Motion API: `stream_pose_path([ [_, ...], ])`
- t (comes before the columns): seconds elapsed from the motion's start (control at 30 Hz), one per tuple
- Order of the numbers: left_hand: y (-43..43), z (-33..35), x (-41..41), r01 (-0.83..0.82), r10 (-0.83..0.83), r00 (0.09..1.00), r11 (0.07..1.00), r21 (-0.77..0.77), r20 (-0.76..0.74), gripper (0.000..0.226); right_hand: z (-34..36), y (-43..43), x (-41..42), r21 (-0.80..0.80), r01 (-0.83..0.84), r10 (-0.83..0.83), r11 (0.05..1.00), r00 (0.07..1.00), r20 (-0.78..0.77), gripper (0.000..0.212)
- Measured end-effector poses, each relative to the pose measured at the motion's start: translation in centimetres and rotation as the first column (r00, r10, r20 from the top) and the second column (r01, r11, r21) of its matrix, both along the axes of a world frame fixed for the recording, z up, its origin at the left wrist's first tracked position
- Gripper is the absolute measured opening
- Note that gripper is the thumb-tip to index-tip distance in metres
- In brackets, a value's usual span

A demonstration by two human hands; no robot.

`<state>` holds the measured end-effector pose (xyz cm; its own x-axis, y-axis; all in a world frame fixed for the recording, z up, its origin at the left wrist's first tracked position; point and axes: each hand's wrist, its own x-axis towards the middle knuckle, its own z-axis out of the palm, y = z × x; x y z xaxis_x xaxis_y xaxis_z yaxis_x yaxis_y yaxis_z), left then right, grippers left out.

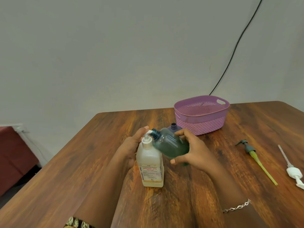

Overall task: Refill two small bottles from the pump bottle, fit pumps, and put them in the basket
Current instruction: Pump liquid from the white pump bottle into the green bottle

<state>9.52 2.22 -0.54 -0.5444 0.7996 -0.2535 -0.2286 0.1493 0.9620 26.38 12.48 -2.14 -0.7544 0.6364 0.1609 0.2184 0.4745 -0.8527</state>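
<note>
A frosted pump bottle [150,163] with a white pump head stands on the wooden table [189,195], a little liquid at its bottom. My left hand [131,148] wraps its far side, a finger on the pump head. My right hand [192,150] holds a small teal bottle [171,143] tilted, its open threaded neck right at the pump spout. A small purple bottle [173,127] stands behind, mostly hidden, only its open neck and shoulder showing. The purple woven basket [201,127] sits empty at the back right.
Two loose pumps lie on the table at the right: a grey one with a yellow-green tube [256,159] and a white one with a pinkish tube [292,170]. A black cable [233,51] hangs down the wall. A dark red seat [14,155] stands at the left.
</note>
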Motion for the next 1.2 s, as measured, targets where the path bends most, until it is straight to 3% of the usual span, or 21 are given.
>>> stream_pose_path([
  [0.17, -0.2, 0.5, 0.1, 0.063, -0.063, 0.997, 0.998, -0.009, 0.046, 0.064, 0.6, -0.1, 0.0, 0.025, -0.004, 0.004, 1.000, 1.000, -0.007, 0.069],
  [0.4, 0.2, -0.2, -0.1, -0.066, 0.066, 0.998, 0.998, 0.012, -0.014, 0.028, -0.2, 0.1, -0.1, 0.015, 0.009, -0.009, 1.000, 1.000, 0.023, 0.072],
  [0.5, 0.1, -0.1, 0.0, -0.037, 0.037, 0.999, 0.999, 0.010, 0.000, 0.032, -0.1, 0.1, -0.1, 0.002, 0.006, -0.006, 1.000, 1.000, 0.021, 0.072],
  [0.67, 0.0, 0.3, 0.1, 0.027, -0.026, 1.000, 0.999, -0.037, 0.017, 0.056, 0.5, 0.1, -0.1, 0.019, -0.004, 0.004, 1.000, 1.000, 0.001, 0.067],
  [0.9, 0.1, -0.3, 0.1, -0.076, 0.073, 0.996, 0.996, -0.050, -0.057, 0.036, -0.4, 0.0, -0.1, -0.047, -0.007, 0.008, 0.999, 1.000, 0.021, 0.069],
  [1.03, -0.1, 0.5, 0.2, -0.026, 0.025, 1.000, 0.998, -0.061, -0.015, 0.039, -0.1, 0.1, -0.1, -0.040, -0.010, 0.011, 0.999, 1.000, 0.020, 0.068],
  [1.2, 0.5, 2.8, -0.9, 0.054, -0.071, 0.995, 0.975, -0.215, -0.069, 0.044, 0.4, 0.0, 0.1, -0.051, -0.006, 0.006, 0.999, 1.000, 0.014, 0.068],
])
